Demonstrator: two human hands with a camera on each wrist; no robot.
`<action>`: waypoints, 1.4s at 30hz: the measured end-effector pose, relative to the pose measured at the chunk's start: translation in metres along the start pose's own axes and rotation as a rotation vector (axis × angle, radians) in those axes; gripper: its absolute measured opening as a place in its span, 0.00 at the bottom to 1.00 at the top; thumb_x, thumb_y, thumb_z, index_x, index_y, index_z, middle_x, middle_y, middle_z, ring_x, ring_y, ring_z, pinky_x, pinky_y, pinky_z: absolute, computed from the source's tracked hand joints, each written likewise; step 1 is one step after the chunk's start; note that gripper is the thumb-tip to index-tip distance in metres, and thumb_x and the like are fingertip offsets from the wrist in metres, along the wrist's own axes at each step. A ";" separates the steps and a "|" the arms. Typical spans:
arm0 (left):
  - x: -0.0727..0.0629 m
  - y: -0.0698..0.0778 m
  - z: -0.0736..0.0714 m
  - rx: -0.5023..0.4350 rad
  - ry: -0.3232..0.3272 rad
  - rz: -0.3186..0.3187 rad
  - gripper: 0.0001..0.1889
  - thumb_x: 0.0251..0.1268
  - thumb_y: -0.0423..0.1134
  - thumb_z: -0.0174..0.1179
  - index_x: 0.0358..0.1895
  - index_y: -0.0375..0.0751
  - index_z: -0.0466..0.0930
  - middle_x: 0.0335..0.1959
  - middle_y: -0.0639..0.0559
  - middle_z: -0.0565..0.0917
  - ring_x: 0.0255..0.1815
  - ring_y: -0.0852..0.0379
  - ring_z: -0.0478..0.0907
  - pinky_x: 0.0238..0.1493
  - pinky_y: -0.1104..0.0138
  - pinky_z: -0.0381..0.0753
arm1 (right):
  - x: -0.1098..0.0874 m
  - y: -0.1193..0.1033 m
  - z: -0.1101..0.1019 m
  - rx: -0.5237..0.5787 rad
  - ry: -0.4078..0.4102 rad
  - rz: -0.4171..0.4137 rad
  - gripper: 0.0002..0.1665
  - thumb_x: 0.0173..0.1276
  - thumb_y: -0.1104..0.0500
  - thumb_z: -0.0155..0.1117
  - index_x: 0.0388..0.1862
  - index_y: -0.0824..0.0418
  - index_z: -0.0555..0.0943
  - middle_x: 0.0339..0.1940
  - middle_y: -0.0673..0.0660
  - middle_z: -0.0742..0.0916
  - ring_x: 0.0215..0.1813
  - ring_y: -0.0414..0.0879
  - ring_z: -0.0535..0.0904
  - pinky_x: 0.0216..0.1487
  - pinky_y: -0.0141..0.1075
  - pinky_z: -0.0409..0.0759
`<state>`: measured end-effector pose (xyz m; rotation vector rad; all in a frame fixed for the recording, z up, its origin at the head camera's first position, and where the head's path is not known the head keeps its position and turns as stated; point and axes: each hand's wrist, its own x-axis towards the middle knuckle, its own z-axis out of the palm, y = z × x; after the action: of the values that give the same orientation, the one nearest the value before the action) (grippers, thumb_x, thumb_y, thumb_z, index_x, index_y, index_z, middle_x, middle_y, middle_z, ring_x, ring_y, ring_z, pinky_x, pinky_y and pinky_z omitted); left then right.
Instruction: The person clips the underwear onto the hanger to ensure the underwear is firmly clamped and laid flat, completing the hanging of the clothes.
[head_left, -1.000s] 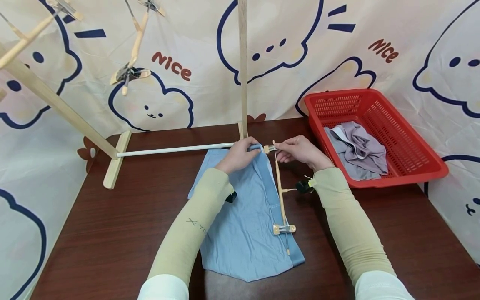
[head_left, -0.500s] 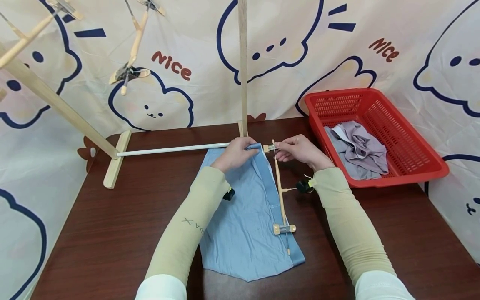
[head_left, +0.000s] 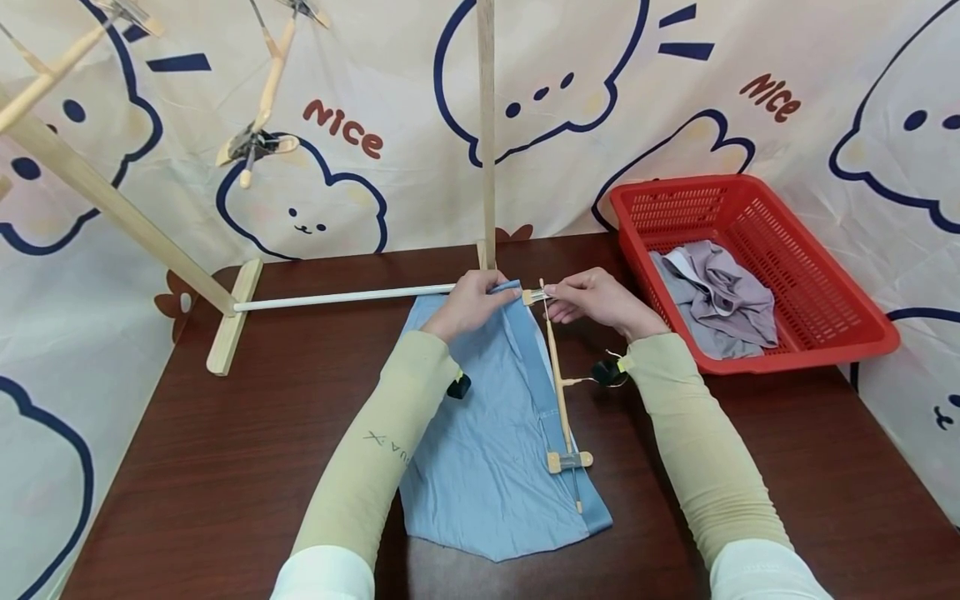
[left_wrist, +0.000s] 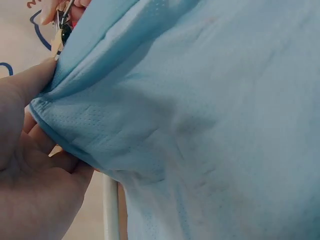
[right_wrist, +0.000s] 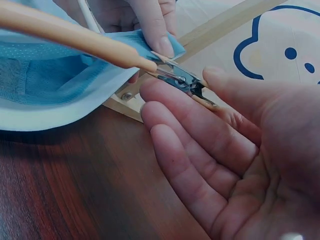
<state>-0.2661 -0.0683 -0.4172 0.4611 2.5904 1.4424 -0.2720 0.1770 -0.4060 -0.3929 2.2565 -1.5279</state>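
A light blue garment lies on the table, its folded band along the right side. My left hand pinches its far corner between thumb and fingers; the left wrist view shows the cloth stretching away from this hand. My right hand pinches the handles of a wooden clip on a hanger. In the right wrist view, the clip has its tips at the garment's corner beside my left thumb; whether cloth is between them I cannot tell. The hanger's other clip is at the garment's near right edge.
To the right stands a red basket holding crumpled grey and mauve clothes. A wooden rack with a white bar and upright posts stands behind. Another clip hanger hangs at upper left.
My right hand has brought the far clip slightly left, up to the garment's corner. The left hand has shifted a little left and away with the cloth.
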 end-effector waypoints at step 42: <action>0.007 0.004 0.010 -0.037 0.114 0.039 0.10 0.70 0.44 0.67 0.35 0.41 0.86 0.27 0.51 0.79 0.34 0.53 0.73 0.35 0.64 0.69 | 0.003 -0.004 0.004 -0.057 -0.050 -0.035 0.17 0.76 0.55 0.64 0.45 0.70 0.87 0.35 0.64 0.90 0.42 0.68 0.86 0.43 0.46 0.86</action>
<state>-0.2698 -0.0560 -0.4193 0.4390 2.6504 1.5706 -0.2729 0.1705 -0.4040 -0.4836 2.2697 -1.4568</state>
